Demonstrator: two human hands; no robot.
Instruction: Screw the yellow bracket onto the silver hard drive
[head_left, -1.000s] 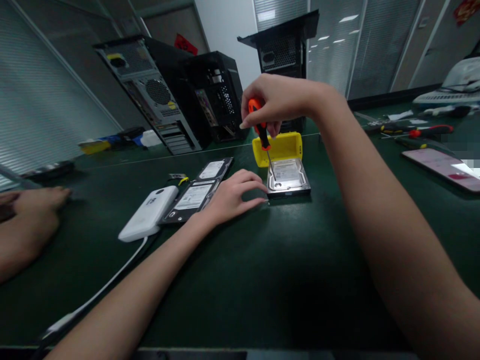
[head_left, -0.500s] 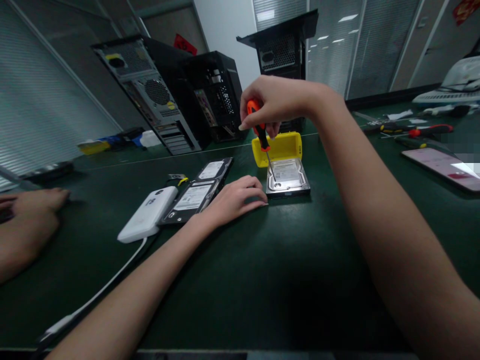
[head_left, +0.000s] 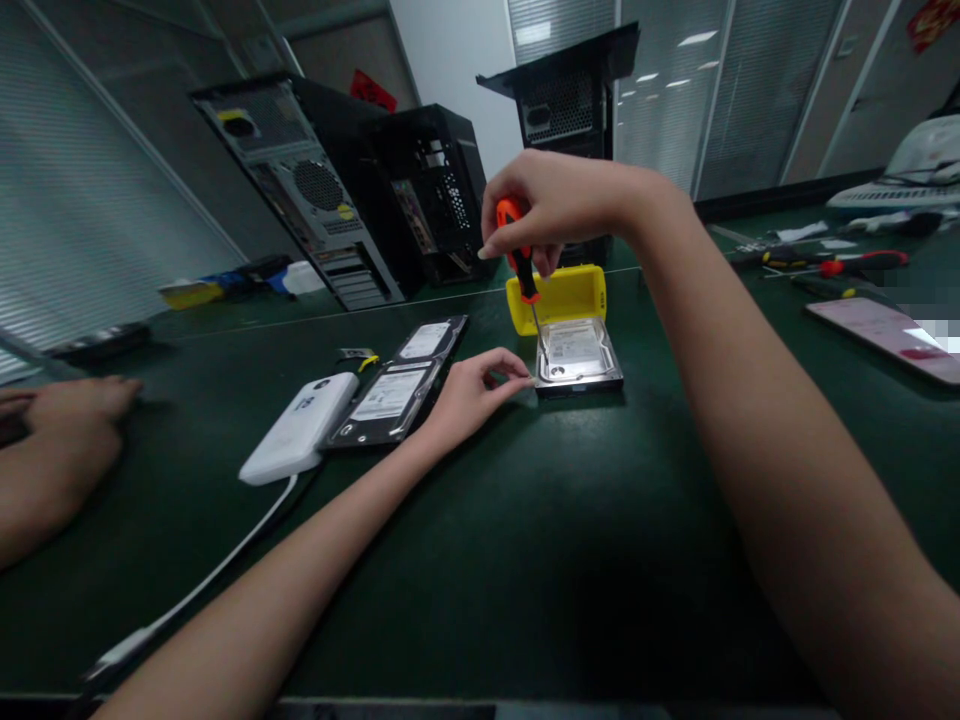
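Observation:
My right hand (head_left: 529, 215) is wrapped around the orange and black handle of a screwdriver (head_left: 526, 268), which points down. Its tip rests on the front left part of a silver hard drive (head_left: 581, 350) lying flat on the table. At that drive's left front corner is my left hand (head_left: 484, 388), thumb and forefinger pinched together; whatever is between them is too small or hidden. Behind the silver drive stands an open yellow case (head_left: 562, 293). Two darker hard drives, one nearer (head_left: 386, 400) and one farther (head_left: 431, 340), lie left of my left hand.
A white box-shaped device (head_left: 300, 430) with a white cable (head_left: 225, 560) lies at left. Another person's hand (head_left: 82, 410) rests at the far left. Computer cases (head_left: 360, 190) stand at the back. On the right are a phone (head_left: 889, 338) and red-handled pliers (head_left: 862, 262).
My left thumb and forefinger have come together in a pinch beside the silver drive. The screwdriver tip has shifted slightly left on the drive, while my right hand keeps its grip.

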